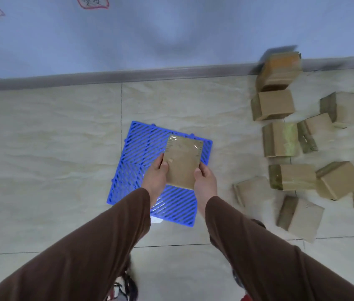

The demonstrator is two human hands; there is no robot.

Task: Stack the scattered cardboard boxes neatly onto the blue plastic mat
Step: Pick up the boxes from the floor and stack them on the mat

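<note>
Both hands hold one taped cardboard box (182,160) over the blue mat (141,153). The left hand (155,177) grips the box's near left edge, thumb curled on its top face. The right hand (205,181) grips the near right corner, thumb also on top, the other fingers hidden beneath. The box sits between the two hands and reaches away from them toward the mat's far right corner, its broad taped face turned up to the camera. Whether its underside touches the mat cannot be told from this view. Both arms wear brown sleeves (85,246).

The mat lies on a pale tiled floor (52,148), turned at an angle to the tile lines, and no other box shows on it.

To the right, well apart from the mat, the other boxes (280,139) lie scattered at mixed angles, some touching. One box (279,71) leans against the grey skirting (128,76) at the foot of the wall (171,29).

A shoe (124,285) shows at the bottom edge between the arms.
</note>
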